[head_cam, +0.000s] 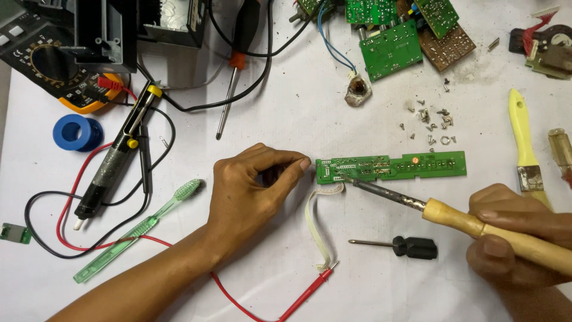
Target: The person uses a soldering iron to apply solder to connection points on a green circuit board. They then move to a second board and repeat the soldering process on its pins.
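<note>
My left hand [253, 188] pinches the left end of the long narrow green circuit board [390, 166], mid-counter. Right hand [518, 238] grips the wooden-handled soldering iron [453, 217], tip on the board's left part. Soldering underway; white ribbon cable [316, 220] still attached.

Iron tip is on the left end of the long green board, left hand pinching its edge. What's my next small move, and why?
Probably hold the iron on that joint, left hand steadying the board: the tip rests where the ribbon cable meets the board.

Green translucent plastic toothbrush [138, 229] at eight o'clock, blue solder spool [76, 132] at ten, small black-handled screwdriver [405, 245] at five, yellow-handled paintbrush [525, 149] at three, loose silver screws [432, 122] at one.
</note>
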